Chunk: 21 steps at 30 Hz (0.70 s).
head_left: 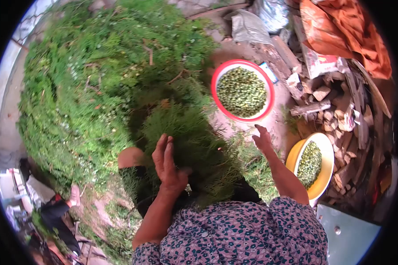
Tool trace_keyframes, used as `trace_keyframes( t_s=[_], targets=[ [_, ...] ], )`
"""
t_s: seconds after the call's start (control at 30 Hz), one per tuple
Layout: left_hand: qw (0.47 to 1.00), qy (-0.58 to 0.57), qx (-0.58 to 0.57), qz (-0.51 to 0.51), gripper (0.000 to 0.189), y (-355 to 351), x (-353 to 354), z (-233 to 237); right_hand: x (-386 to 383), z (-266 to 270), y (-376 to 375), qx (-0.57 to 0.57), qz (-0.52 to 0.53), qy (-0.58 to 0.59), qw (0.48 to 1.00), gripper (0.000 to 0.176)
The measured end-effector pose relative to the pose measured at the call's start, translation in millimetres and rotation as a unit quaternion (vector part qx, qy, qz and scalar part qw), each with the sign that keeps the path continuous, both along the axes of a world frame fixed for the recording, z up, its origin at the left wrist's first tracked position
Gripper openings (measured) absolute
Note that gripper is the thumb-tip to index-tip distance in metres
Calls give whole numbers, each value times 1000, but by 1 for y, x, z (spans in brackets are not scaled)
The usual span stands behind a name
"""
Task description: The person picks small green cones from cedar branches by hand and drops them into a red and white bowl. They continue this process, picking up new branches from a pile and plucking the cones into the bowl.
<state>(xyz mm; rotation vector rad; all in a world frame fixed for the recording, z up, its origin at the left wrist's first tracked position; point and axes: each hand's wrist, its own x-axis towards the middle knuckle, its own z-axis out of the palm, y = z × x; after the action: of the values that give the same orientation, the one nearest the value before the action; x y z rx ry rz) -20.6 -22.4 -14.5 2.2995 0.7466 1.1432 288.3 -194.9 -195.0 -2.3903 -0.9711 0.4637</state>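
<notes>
A leafy green conifer branch (pixel 208 154) lies across my lap, its feathery sprays spreading over my dark shorts. My left hand (pixel 167 165) is raised at the near left side of that branch, fingers stretched out and nothing seen in them. Off to the right, my right hand (pixel 264 140) reaches out just below the red-rimmed basin (pixel 272 95), with its thumb and a finger apart. Small green cones or seeds (pixel 242 92) fill much of that basin. Beside my right forearm stands a yellow basin (pixel 323 187) holding more of the same green pieces (pixel 309 164).
A large heap of cut green branches (pixel 84 88) covers the ground at left and ahead. Chopped firewood (pixel 336 119) is piled at right, under an orange sheet (pixel 345 31). Another person's leg (pixel 59 221) shows at lower left. A grey metal panel (pixel 347 234) is at lower right.
</notes>
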Motion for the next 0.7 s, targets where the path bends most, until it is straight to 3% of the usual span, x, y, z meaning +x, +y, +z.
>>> trace_keyframes(
  t_s=[0.07, 0.1, 0.17, 0.23, 0.27, 0.33, 0.37, 0.43, 0.47, 0.5, 0.53, 0.6, 0.7],
  targets=[
    [999, -49, 9, 13, 60, -1, 1, -6, -27, 50, 35, 167, -44, 170, 970, 45],
    [995, -102, 15, 11, 59, -2, 1, -8, -44, 81, 55, 243, -70, 277, 927, 47],
    [995, -96, 19, 19, 60, -1, -2, -6, -81, 160, 85, 262, 11, 323, 909, 54],
    [995, -89, 20, 26, 60, -2, -4, -1, -102, 195, 98, 178, 147, 242, 943, 61],
    [992, -117, -16, 48, 57, -1, -4, 3, -112, 202, 105, 179, 154, 243, 941, 61],
    [985, -141, -54, 80, 54, 0, -14, 18, -131, 207, 110, 195, 276, 2, 941, 64],
    [989, -91, -52, 106, 50, 3, -26, 33, -135, 207, 109, 192, 285, 8, 939, 64],
    [988, -40, -52, 141, 46, 11, -53, 52, -138, 206, 109, 151, 243, 139, 948, 62],
    [987, 25, -35, 154, 36, 14, -69, 58, -140, 205, 108, 148, 219, 204, 943, 48],
    [982, 91, -19, 166, 28, 13, -83, 63, -139, 200, 105, 142, 228, 209, 940, 48],
    [978, 86, -8, 190, 20, 10, -91, 65, -138, 192, 102, 156, 204, 207, 944, 41],
    [968, 137, 1, 208, 19, -4, -108, 66, -136, 176, 101, 191, 151, 235, 941, 24],
    [954, 208, 38, 213, 16, -32, -115, 55, -134, 167, 99, 224, 128, 270, 928, 14]
  ],
)
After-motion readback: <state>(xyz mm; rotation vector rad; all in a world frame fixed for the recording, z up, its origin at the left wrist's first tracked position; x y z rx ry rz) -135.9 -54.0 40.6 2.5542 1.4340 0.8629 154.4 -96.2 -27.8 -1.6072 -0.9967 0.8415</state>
